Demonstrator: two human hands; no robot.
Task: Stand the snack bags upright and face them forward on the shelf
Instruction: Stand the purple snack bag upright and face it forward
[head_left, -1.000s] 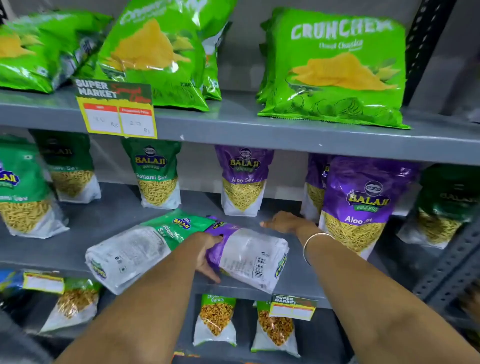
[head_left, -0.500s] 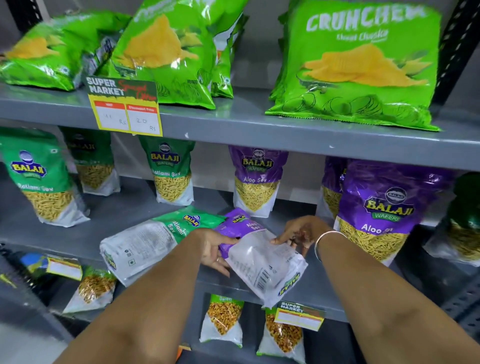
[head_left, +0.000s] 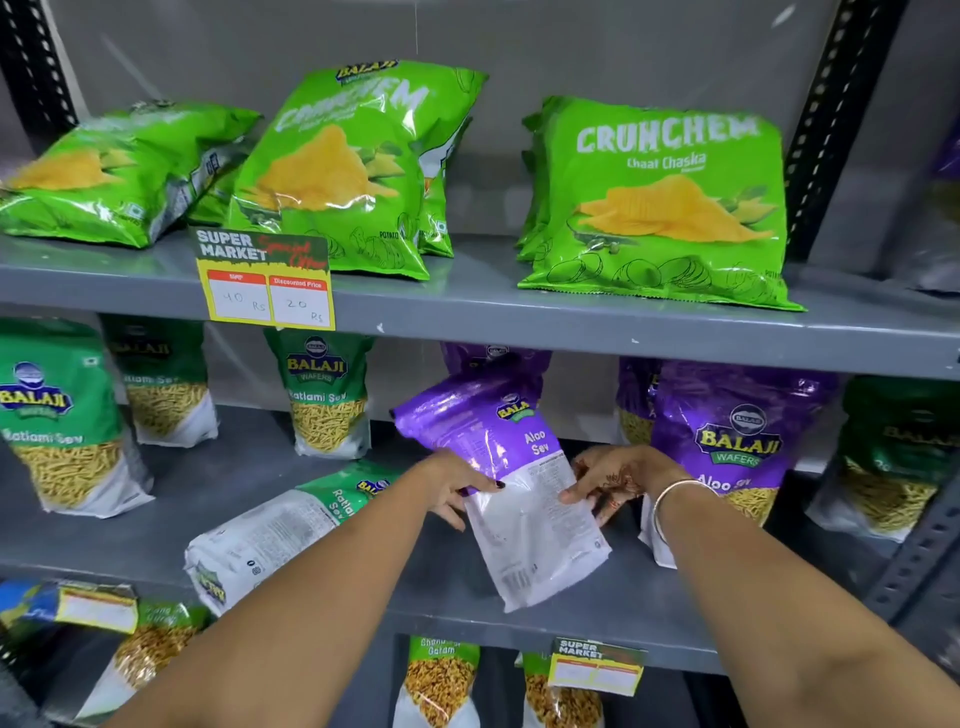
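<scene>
While both hands pinch its sides, left hand (head_left: 457, 486) and right hand (head_left: 615, 478) hold the purple Aloo Sev bag (head_left: 511, 467) tilted, back panel outward, above the middle shelf (head_left: 597, 613).

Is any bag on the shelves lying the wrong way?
Yes. A green Ratlami Sev bag lies flat on the middle shelf, back side up. The purple Aloo Sev bag, held by both hands, is tilted and shows its back. On the top shelf, the leftmost Crunchem bag has toppled.

Grey shelf (head_left: 519, 613) bears green bag (head_left: 270, 540) lying flat.
</scene>
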